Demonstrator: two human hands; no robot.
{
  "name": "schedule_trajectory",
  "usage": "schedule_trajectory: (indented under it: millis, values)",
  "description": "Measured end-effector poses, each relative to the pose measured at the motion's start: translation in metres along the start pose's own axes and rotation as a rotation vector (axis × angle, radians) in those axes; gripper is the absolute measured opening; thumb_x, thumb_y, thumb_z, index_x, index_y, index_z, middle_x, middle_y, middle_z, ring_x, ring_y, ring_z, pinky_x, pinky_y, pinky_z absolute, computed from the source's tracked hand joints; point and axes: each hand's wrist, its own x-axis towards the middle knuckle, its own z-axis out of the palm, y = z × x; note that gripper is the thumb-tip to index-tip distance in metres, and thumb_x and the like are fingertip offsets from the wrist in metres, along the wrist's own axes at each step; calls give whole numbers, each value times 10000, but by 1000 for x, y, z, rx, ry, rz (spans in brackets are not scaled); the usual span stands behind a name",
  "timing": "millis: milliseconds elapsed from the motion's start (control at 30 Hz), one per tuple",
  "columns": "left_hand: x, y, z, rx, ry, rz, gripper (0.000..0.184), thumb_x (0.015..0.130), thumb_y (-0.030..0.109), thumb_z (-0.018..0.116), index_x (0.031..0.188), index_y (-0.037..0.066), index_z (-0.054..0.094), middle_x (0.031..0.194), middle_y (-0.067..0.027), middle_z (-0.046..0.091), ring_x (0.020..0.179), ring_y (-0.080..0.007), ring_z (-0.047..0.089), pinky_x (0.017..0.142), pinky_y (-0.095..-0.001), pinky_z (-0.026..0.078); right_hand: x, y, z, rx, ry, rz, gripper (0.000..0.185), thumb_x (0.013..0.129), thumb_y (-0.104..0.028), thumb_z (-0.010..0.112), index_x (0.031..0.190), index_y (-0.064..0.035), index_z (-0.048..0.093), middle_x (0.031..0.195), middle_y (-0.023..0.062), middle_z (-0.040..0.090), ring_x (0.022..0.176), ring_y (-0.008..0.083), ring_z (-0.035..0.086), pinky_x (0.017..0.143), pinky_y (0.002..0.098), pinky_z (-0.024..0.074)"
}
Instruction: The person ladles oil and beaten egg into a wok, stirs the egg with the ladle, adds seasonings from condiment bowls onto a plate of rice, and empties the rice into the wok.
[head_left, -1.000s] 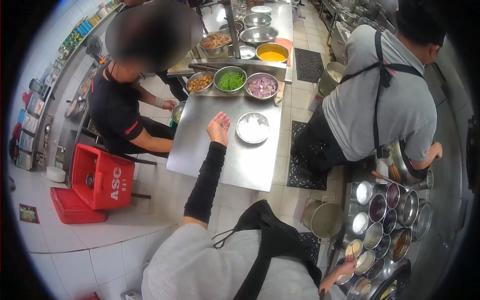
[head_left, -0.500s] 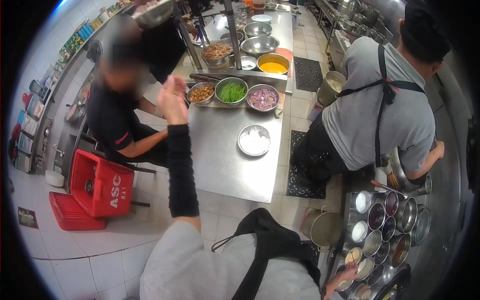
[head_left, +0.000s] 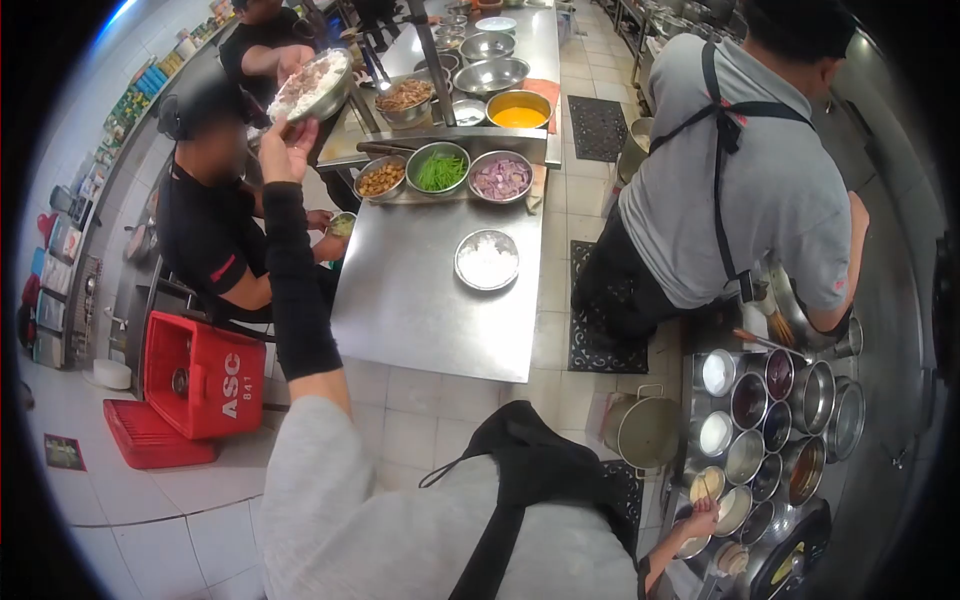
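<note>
My left hand (head_left: 288, 150), at the end of a raised arm in a black sleeve, grips the near edge of a metal bowl (head_left: 325, 92) heaped with white and pinkish food. A co-worker's hand (head_left: 293, 62) is at the far side of the same bowl. Low on the right, my right hand (head_left: 700, 518) has its fingers closed over a small bowl of pale yellow contents (head_left: 707, 485). A thin handle seems to be between those fingers, too small to make out.
On the steel table (head_left: 430, 330) stand a bowl of white contents (head_left: 487, 260), chopped greens (head_left: 440, 172), purple onions (head_left: 500, 180) and brown pieces (head_left: 380, 180). A seated person (head_left: 205, 220) is left, another person (head_left: 740, 190) right. A red box (head_left: 205, 375) sits on the floor.
My left hand has met the bowl of white and pinkish food, which a co-worker has brought lower. The view has shifted slightly. My right hand stays at the small bowls.
</note>
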Motion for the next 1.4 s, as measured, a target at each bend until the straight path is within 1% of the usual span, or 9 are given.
schedule_trajectory:
  millis: [200,233,267,300,633,667,767,1000,1400]
  values:
    - [52,-3,-56,136,-254,-125,140,971,-13,523,1092,-62,575,969,-121,598,884,-207,606,917,-327,551,60,91,-52,-148,-52,-166,301,1017,-191,516,1106,34,694,1055,151,724,907,223,714,744,322,599]
    - [101,-4,-94,-61,-709,-399,167,983,53,540,1113,-44,579,947,-94,589,889,-208,605,916,-330,546,51,83,-40,-90,100,-89,282,998,-223,570,1052,17,706,842,110,703,707,200,687,601,295,561]
    - [93,8,-89,65,-513,-291,160,985,61,541,1105,-36,579,942,-88,588,878,-200,600,896,-323,539,29,50,-32,-291,59,-49,313,1035,-233,526,1029,13,720,890,128,738,757,195,719,633,292,584]
    - [71,9,-76,146,-396,-266,153,986,69,541,1098,-29,578,938,-82,588,867,-192,595,877,-316,532,10,30,-16,33,108,-9,273,1014,-206,568,978,19,719,808,121,730,667,191,704,578,302,574]
    - [-228,-57,3,409,-247,-498,109,1004,152,550,1021,47,574,894,-26,584,754,-110,544,686,-246,462,-47,-36,21,56,38,-83,332,1062,-222,542,1010,94,632,782,160,692,614,167,657,571,281,547]
    - [-260,-83,15,385,-255,-327,97,999,126,551,1012,33,577,867,-13,585,728,-101,543,666,-235,454,-46,-35,19,68,27,-78,337,1057,-225,552,1009,98,636,793,167,697,624,169,658,576,279,547]
    - [-354,-131,34,458,-344,-393,178,992,116,550,1080,-31,600,1079,-91,643,970,-140,610,850,-271,505,-44,-33,15,48,12,-94,338,1064,-214,534,1013,99,652,806,161,705,636,163,657,597,270,545]
    - [-521,-228,85,284,-694,-913,333,947,46,599,1275,13,551,1189,-111,666,962,-163,658,764,-295,532,-46,-33,10,93,-16,-57,340,1066,-230,536,1016,86,653,793,131,692,643,156,656,601,273,545]
    - [-661,-307,142,569,-965,-1008,123,902,10,595,1002,-35,539,839,-100,645,639,-144,633,590,-254,533,-43,-28,-18,392,-50,10,311,1059,-215,555,1052,79,657,823,149,700,666,167,654,623,289,554]
